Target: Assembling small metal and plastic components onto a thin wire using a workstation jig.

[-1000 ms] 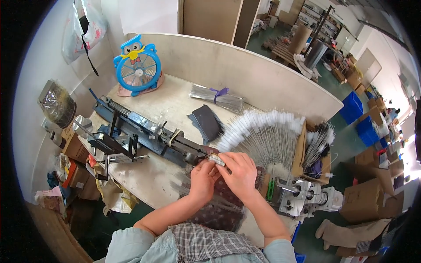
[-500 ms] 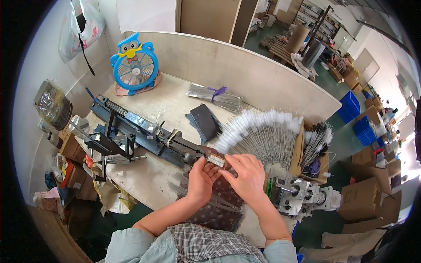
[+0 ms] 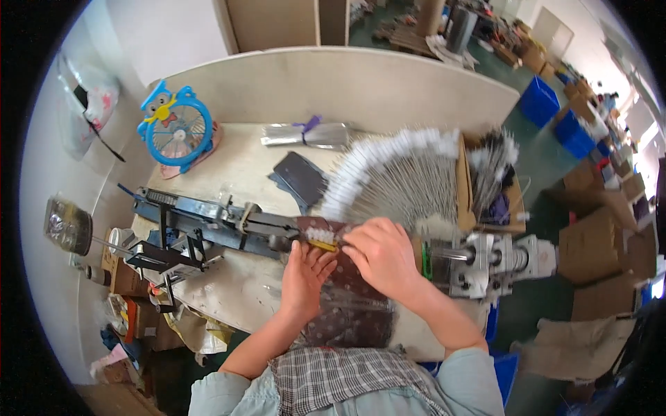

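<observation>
A small yellow block with a row of white lumps along its top (image 3: 322,239) is in front of me, at the right end of the long dark metal fixture (image 3: 215,218). My right hand (image 3: 385,260) pinches with thumb and fingers at the block's right end; the fingertips are partly blurred. My left hand (image 3: 305,281) is palm up just under the block, fingers stretched and slightly apart, thumb raised near the block's left end. Beneath both hands lies a dark brown dotted cloth (image 3: 354,322) with thin wires on it.
Wire brushes with white tips (image 3: 409,166) fan out behind my right hand, beside a cardboard box (image 3: 461,201). A silver machine (image 3: 492,263) stands at right. Farther back are a tied wire bundle (image 3: 312,135), a dark flat pad (image 3: 302,179) and a blue fan (image 3: 182,132).
My view has turned, shifting the scene. The block shows a yellow side and white top where it showed a pale segmented face. Both hands stay close around it.
</observation>
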Tool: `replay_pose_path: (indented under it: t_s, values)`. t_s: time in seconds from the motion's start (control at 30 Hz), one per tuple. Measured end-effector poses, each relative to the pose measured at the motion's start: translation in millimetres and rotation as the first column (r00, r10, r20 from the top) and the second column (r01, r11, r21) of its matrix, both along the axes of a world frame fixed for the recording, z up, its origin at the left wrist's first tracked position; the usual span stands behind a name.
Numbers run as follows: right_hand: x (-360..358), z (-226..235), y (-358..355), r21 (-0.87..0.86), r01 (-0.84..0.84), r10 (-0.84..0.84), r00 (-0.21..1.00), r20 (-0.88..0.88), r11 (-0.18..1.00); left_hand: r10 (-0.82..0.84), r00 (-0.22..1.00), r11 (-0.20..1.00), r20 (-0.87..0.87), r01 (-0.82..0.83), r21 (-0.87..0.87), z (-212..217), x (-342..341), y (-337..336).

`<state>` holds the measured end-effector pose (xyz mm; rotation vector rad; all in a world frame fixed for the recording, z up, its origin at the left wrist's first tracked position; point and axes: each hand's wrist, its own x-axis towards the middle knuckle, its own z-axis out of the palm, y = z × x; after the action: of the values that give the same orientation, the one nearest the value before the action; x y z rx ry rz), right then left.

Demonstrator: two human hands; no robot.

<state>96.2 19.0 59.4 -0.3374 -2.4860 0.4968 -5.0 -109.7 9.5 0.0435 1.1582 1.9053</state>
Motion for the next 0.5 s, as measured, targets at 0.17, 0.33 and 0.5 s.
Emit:
replay_pose_path:
  t_s: [0.17, 0.33, 0.5]
  values:
    - [44.6, -10.5, -5.0, -0.125, -0.018, 0.028, 0.996, 0.079, 0.992, -0.088, 0.987, 0.994, -0.132, 0.077, -0.081, 3.4, -6.4, -40.8]
    - [93.3, -80.9, -18.9, -0.124, 0.106, 0.001, 0.759, 0.651, 0.987, 0.488, 0.871, 0.860, 0.063, -0.466, -0.209, -76.5, -87.7, -142.0]
    - [86.8, -59.6, -12.8, -0.198, 0.103, 0.031, 0.816, 0.577, 0.975, 0.847, 0.529, 0.521, -0.060, -0.847, -0.111, -115.9, -199.0, -289.7]
